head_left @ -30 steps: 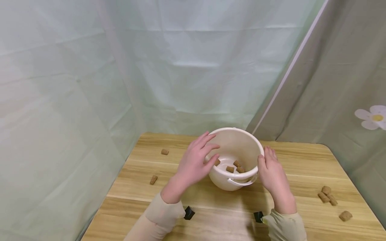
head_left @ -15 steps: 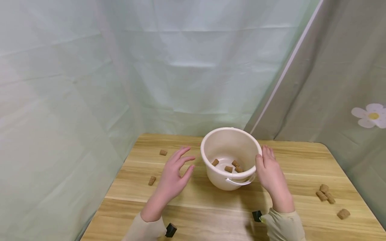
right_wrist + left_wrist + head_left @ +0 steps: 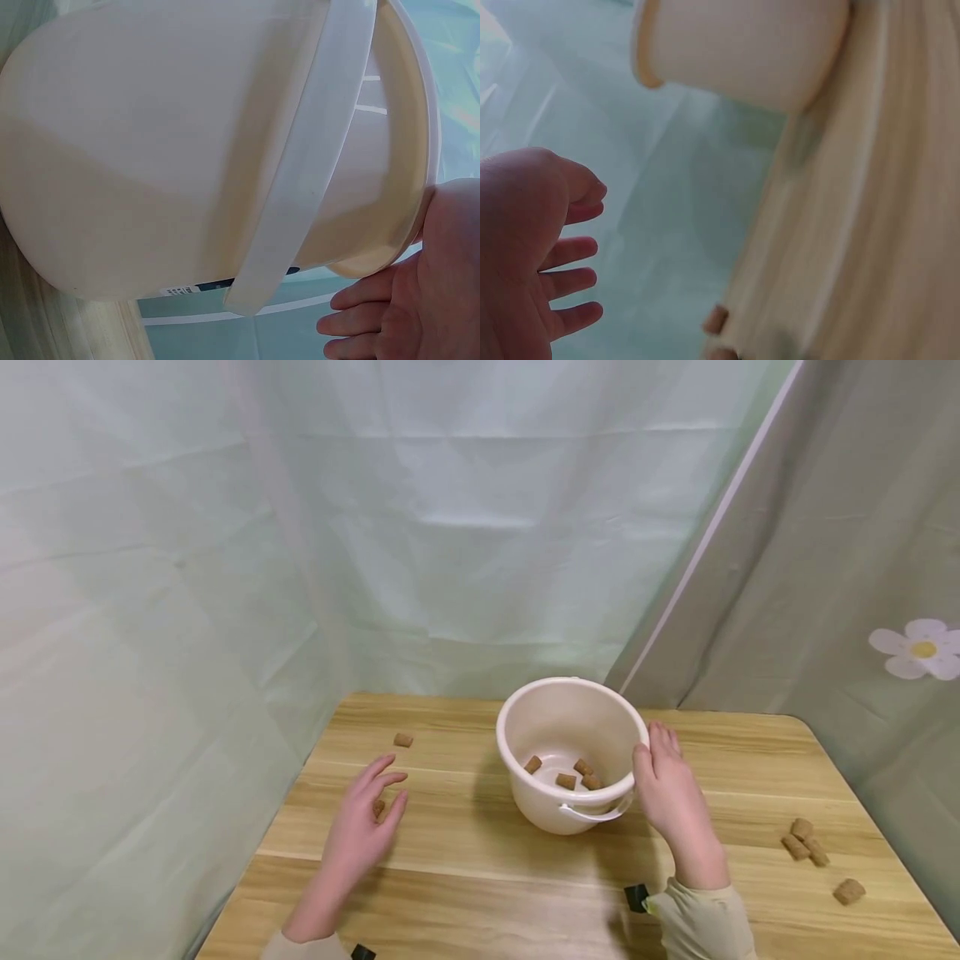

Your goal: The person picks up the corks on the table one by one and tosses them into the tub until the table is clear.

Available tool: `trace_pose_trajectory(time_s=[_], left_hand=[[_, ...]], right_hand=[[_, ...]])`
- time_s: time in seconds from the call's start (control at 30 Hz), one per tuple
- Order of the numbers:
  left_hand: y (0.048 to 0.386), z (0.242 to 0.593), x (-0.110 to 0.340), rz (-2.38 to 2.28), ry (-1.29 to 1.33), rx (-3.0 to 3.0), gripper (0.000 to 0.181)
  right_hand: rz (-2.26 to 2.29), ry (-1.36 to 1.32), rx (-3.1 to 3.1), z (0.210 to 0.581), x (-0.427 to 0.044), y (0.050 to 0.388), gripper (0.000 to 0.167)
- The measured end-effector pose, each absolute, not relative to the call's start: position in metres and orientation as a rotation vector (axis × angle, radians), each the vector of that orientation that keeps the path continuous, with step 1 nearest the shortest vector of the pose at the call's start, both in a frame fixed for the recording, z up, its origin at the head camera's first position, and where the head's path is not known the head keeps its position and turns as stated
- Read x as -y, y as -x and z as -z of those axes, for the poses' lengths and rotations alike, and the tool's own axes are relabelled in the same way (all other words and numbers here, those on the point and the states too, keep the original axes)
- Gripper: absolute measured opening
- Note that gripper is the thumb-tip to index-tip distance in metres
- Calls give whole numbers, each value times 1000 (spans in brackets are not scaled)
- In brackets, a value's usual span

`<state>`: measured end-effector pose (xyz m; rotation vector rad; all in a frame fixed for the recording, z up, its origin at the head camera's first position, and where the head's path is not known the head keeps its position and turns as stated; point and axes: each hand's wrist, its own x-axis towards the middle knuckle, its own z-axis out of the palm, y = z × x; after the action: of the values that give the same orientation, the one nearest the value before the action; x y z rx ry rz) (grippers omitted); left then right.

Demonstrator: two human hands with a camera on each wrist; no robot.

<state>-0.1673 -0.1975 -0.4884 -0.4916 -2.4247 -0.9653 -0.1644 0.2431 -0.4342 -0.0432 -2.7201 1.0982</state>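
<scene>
A white bucket (image 3: 551,806) stands upright on the wooden table, with several brown corks (image 3: 566,781) on its bottom. My right hand (image 3: 675,797) rests against the bucket's right side, thumb at the rim and fingers straight along the outside. In the right wrist view those fingers (image 3: 356,322) lie beside the rim; the thumb is mostly hidden. At the left, my left hand (image 3: 356,827) hovers with fingers spread and holds nothing. Beyond its thumb a loose cork (image 3: 378,808) is partly covered. Another cork (image 3: 403,740) lies farther back.
Several corks (image 3: 802,839) lie clustered on the right of the table (image 3: 480,893), with a single cork (image 3: 849,892) nearer the front. The bucket's handle (image 3: 600,816) hangs down at its front. Pale curtains (image 3: 480,568) hang behind the table and at both sides.
My left hand has left the bucket's left rim and moved left to the loose cork. My right hand stays at the bucket, which stands in place.
</scene>
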Motion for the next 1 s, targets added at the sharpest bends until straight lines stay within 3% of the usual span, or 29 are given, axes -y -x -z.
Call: trace_pose_trajectory(time_s=[0.5, 1.0], left_hand=[[160, 507, 245, 921, 103, 2526, 29], [166, 519, 252, 883, 4, 2754, 40]], right_hand=[[-1103, 41, 2727, 433, -242, 163, 70], [-1105, 32, 2731, 433, -244, 163, 70]])
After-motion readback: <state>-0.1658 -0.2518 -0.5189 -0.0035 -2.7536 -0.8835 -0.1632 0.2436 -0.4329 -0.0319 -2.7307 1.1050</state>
